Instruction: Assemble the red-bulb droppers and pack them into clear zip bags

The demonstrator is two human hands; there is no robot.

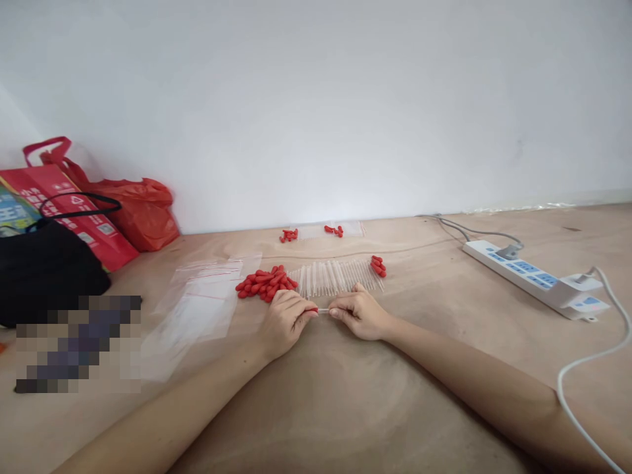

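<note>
**Wooden work surface and the objects resting on it, as seen from your position**

Clock positions are centred on the bare wood [316, 401] nearest you. At 12 o'clock, note the row of slender clear tubes [326, 278]; beyond it, by the wall, lies a clear packet [311, 230] with two small red clusters [334, 230]. Your heap of red bulbs [264, 283] occupies 11 o'clock, a smaller red group [378, 266] 1 o'clock. At 10 o'clock, you see overlapping clear bags [205, 296], then a black bag [47, 270] and red carrier bags [143, 214]. Between 9 and 10 sits a pixelated, unidentifiable object [79, 343]. A white power strip [533, 276], with cables [563, 375], marks 2 o'clock.
</note>
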